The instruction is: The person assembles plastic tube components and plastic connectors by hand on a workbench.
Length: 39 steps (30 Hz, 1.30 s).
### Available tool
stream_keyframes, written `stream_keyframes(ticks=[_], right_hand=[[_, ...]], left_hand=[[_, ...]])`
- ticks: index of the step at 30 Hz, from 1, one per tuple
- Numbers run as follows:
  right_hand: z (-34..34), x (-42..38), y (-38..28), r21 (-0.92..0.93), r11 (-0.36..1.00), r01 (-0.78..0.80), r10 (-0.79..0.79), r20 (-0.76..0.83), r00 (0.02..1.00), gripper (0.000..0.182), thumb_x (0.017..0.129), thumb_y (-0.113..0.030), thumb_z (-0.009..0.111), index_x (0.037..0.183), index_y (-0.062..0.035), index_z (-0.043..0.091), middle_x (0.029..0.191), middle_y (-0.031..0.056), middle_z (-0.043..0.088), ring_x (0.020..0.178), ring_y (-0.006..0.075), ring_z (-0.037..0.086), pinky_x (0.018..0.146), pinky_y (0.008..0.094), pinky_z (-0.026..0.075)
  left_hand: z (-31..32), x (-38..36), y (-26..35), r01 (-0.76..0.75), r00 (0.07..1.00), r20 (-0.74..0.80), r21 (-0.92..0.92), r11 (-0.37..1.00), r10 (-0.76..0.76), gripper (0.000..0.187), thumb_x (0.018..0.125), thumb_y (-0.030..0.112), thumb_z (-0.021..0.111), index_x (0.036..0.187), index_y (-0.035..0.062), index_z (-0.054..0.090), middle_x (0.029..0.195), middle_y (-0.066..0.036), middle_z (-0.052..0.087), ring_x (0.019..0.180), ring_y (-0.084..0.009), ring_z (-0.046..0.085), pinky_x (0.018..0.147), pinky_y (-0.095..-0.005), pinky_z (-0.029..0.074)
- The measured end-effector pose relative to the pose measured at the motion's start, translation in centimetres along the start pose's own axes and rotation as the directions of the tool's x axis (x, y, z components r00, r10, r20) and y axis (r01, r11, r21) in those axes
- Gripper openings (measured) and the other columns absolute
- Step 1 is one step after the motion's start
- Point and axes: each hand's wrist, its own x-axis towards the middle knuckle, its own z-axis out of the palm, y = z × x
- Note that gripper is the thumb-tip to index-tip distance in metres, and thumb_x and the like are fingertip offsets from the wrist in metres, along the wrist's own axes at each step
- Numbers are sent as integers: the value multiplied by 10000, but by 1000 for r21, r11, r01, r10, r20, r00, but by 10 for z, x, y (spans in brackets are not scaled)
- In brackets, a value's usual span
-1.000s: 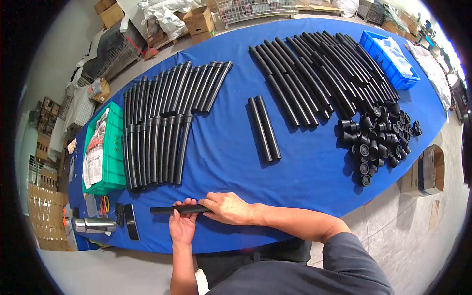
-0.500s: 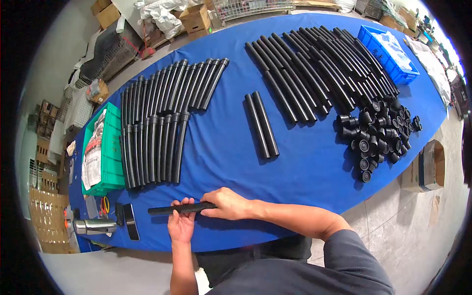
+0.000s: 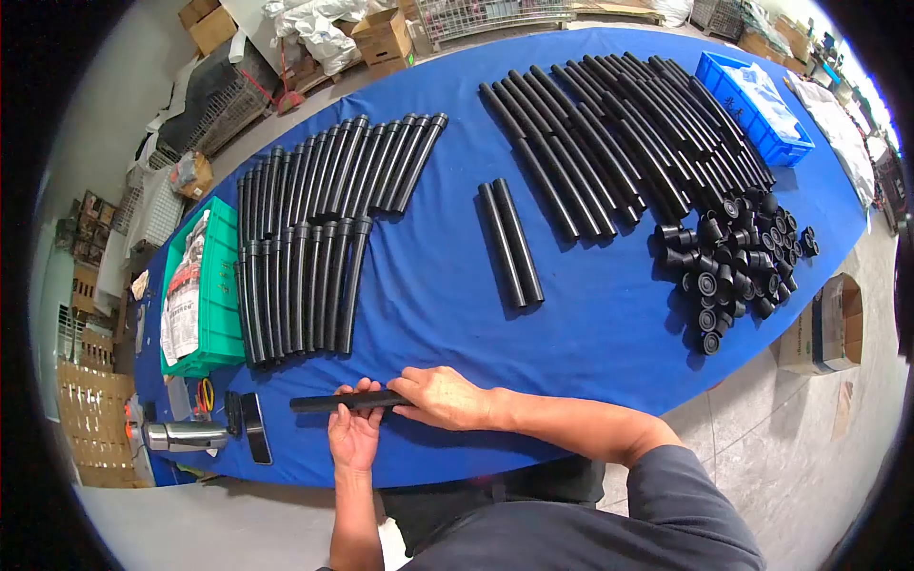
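A black tube (image 3: 314, 404) lies level between my two hands, just above the near edge of the blue-covered table. My left hand (image 3: 356, 430) is palm up with its fingers wrapped round the tube's middle. Over the tube's right end my right hand (image 3: 443, 396) is closed, and it hides that end, so I cannot see whether a cap is there. Two loose black tubes (image 3: 511, 243) rest side by side farther in. To the left, black tubes with collared ends (image 3: 319, 285) lie in two rows.
Many plain black tubes (image 3: 590, 143) are heaped at the back right, beside a pile of black caps (image 3: 728, 262) and a blue crate (image 3: 752, 105). At the left stand a green crate (image 3: 217, 328), a phone (image 3: 254, 428), scissors (image 3: 206, 394) and a steel flask (image 3: 186, 436).
My right hand has shifted very slightly at the tube's right end. The tube and my left hand stay almost in place, and the whole view has moved a little.
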Motion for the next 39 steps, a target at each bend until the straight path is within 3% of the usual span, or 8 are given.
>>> stream_keyframes(ticks=[12,16,19,23,24,32,35,39], right_hand=[[0,0,3,-32,997,74,-75,-57,996,312,902,-205,709,1114,18,657,904,218,668,843,353,687,697,415,556],[-35,16,-16,378,720,-582,387,478,789,342,889,-204,733,1145,-9,617,894,182,628,789,355,668,641,448,553],[-7,5,-6,-9,998,64,-65,-81,995,321,883,-233,747,1079,3,649,858,200,657,783,358,682,623,423,556],[2,2,8,101,995,12,-11,-15,1000,299,889,-232,742,1053,6,667,843,211,669,788,347,688,629,416,552],[-37,14,-24,323,807,-494,370,375,850,300,899,-230,727,1075,6,671,841,208,670,777,336,688,633,410,551],[-1,-1,-2,-40,998,46,-49,-66,997,306,903,-201,715,1115,10,652,912,205,656,832,346,679,649,415,563],[-37,17,-19,405,660,-633,401,523,752,389,887,-194,734,1202,-2,609,925,168,612,814,339,667,641,441,560],[-5,2,-5,-91,989,115,-123,-91,988,338,906,-239,729,1118,16,664,842,177,678,772,335,695,642,412,562]], left_hand=[[-5,0,-1,-5,1000,3,-62,998,5,291,1001,132,642,1265,41,560,1343,-240,623,1349,-401,536,1105,-564,493],[-6,0,1,16,999,44,-62,998,-13,301,1002,135,641,1276,44,556,1347,-239,621,1351,-404,533,1113,-560,487],[-4,1,1,14,1000,4,-59,998,-14,303,1007,135,632,1287,43,559,1359,-236,614,1357,-404,526,1117,-558,485],[-10,0,1,15,998,59,-71,997,-11,308,1020,133,609,1309,36,564,1379,-232,602,1375,-398,507,1131,-554,473],[-10,1,1,17,996,89,-72,997,-11,308,1022,131,604,1311,34,562,1380,-233,600,1378,-398,504,1132,-553,473],[-13,1,0,13,998,61,-87,996,-8,303,1020,131,606,1302,30,561,1387,-245,591,1372,-405,508,1137,-570,460],[-11,1,1,11,996,85,-52,999,-7,316,1024,153,605,1312,28,566,1391,-240,589,1374,-400,507,1140,-568,458],[-6,2,0,12,1000,-2,-69,998,-12,326,1021,171,614,1313,33,568,1372,-236,607,1362,-393,523,1142,-571,454]])
